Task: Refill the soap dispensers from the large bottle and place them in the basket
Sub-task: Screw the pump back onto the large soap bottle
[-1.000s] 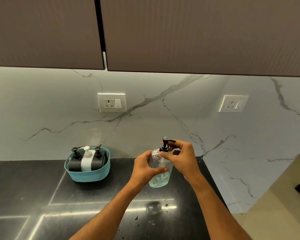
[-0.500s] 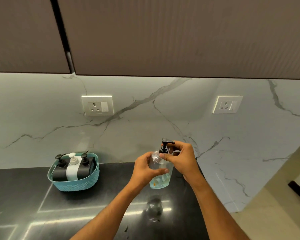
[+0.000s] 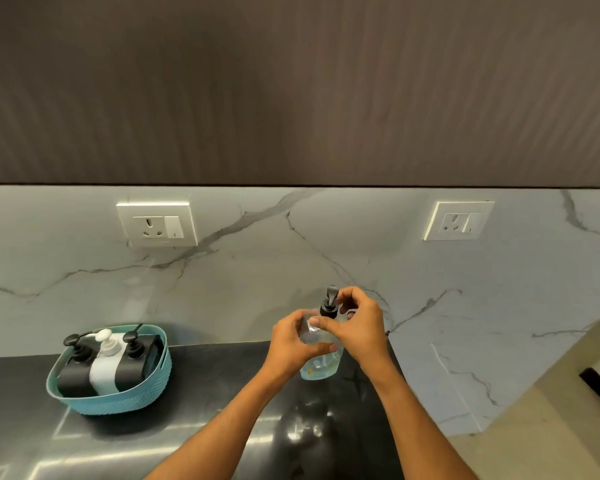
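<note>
On the left of the black bench [image 3: 201,403] sits a teal basket [image 3: 118,400]. Three soap dispensers stand in it side by side. The first is a black dispenser [image 3: 72,375], then a white dispenser [image 3: 104,370] in the middle, then another black dispenser [image 3: 136,362] on the right. Their pump tops stick up above the basket rim.

On the marble wall [image 3: 291,258] above the basket is a white wall socket [image 3: 157,224].

Near the middle, the left hand [image 3: 291,344] has its grip closed around the body of a clear soap dispenser [image 3: 321,365]. The fingers and thumb curl around it. The clear dispenser is held up above the bench, well apart from the basket. It has a little pale blue soap at the bottom. A bright blurry reflection shows on the bench under it.

The right hand [image 3: 359,327] is just beside the left one. Its fingers pinch the black pump top [image 3: 329,304] of the clear dispenser, at the collar.

Further right on the wall is a second wall socket [image 3: 458,220]. A dark brown cabinet [image 3: 291,88] hangs along the top.
</note>
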`<action>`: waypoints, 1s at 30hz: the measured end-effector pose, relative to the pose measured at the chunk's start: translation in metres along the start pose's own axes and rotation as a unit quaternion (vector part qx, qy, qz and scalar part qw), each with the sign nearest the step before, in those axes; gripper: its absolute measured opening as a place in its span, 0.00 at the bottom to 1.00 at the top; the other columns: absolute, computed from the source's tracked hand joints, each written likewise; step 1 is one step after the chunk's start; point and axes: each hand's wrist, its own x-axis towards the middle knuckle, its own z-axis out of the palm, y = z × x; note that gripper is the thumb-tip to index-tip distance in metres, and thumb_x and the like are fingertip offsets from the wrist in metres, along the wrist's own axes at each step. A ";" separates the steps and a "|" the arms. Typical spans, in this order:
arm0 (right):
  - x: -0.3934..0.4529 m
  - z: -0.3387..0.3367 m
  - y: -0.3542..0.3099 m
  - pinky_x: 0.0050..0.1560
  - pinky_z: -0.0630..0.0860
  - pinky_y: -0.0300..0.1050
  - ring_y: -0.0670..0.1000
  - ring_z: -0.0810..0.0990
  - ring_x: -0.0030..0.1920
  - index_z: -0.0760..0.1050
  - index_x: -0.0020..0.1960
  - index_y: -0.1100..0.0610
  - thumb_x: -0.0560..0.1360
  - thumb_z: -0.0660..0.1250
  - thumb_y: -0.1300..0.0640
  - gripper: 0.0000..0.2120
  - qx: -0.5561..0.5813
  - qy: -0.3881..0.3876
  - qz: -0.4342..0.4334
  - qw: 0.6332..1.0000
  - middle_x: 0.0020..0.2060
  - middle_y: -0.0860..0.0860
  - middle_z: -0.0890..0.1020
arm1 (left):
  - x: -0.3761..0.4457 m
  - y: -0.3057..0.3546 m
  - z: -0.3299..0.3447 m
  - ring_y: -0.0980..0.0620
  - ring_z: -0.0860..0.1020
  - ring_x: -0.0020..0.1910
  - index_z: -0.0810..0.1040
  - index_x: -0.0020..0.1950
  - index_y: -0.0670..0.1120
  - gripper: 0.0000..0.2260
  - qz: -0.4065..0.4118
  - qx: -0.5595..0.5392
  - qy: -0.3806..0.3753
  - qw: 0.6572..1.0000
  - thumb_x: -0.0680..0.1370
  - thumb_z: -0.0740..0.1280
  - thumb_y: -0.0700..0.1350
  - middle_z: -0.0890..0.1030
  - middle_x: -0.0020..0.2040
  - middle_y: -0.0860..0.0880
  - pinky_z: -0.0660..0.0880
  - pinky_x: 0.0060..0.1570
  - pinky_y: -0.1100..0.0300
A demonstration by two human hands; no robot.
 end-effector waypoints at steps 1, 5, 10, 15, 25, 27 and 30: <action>0.002 -0.001 0.003 0.45 0.77 0.36 0.45 0.80 0.46 0.80 0.53 0.47 0.60 0.86 0.51 0.25 0.007 -0.015 -0.003 1.000 0.44 0.44 0.84 | 0.005 -0.003 0.002 0.51 0.85 0.53 0.82 0.60 0.52 0.29 -0.002 0.002 -0.003 1.000 0.61 0.85 0.50 0.86 0.53 0.52 0.84 0.55 0.48; 0.014 -0.008 0.016 0.44 0.76 0.38 0.44 0.81 0.47 0.84 0.52 0.48 0.65 0.83 0.57 0.18 -0.006 -0.033 -0.006 0.999 0.44 0.42 0.85 | 0.019 -0.012 0.008 0.52 0.85 0.54 0.81 0.62 0.51 0.31 -0.010 -0.001 -0.017 1.000 0.62 0.86 0.48 0.86 0.54 0.52 0.83 0.56 0.49; 0.022 -0.005 0.023 0.39 0.76 0.34 0.45 0.80 0.41 0.78 0.43 0.45 0.60 0.86 0.56 0.20 -0.006 0.027 0.023 0.999 0.39 0.43 0.82 | 0.031 -0.019 0.018 0.52 0.85 0.53 0.81 0.63 0.50 0.34 -0.006 0.007 -0.024 1.000 0.59 0.85 0.54 0.86 0.53 0.52 0.84 0.56 0.49; 0.029 -0.004 0.032 0.43 0.75 0.32 0.45 0.80 0.47 0.82 0.54 0.47 0.64 0.83 0.57 0.21 -0.012 -0.007 0.010 1.000 0.45 0.43 0.84 | 0.039 -0.027 0.024 0.53 0.85 0.53 0.81 0.63 0.50 0.30 -0.006 0.012 -0.026 1.000 0.63 0.86 0.47 0.86 0.53 0.52 0.84 0.55 0.51; 0.034 0.001 0.044 0.43 0.79 0.31 0.44 0.84 0.45 0.86 0.53 0.52 0.64 0.84 0.59 0.19 -0.013 0.003 0.046 0.999 0.43 0.44 0.87 | 0.051 -0.042 0.029 0.51 0.84 0.56 0.80 0.62 0.51 0.31 -0.016 0.009 -0.023 1.000 0.63 0.87 0.44 0.85 0.56 0.51 0.83 0.59 0.50; 0.034 0.006 0.046 0.44 0.78 0.30 0.43 0.85 0.45 0.86 0.53 0.54 0.63 0.84 0.60 0.20 -0.007 0.020 0.051 0.998 0.43 0.44 0.87 | 0.053 -0.046 0.031 0.51 0.85 0.55 0.80 0.61 0.52 0.30 -0.019 0.008 -0.020 1.000 0.62 0.87 0.44 0.86 0.54 0.51 0.83 0.57 0.49; 0.037 0.012 0.050 0.44 0.78 0.29 0.43 0.85 0.45 0.86 0.53 0.54 0.62 0.85 0.60 0.21 0.003 0.045 0.068 0.997 0.43 0.45 0.87 | 0.056 -0.050 0.033 0.52 0.85 0.53 0.80 0.60 0.53 0.30 -0.018 0.009 -0.017 1.000 0.62 0.87 0.44 0.86 0.53 0.51 0.84 0.56 0.50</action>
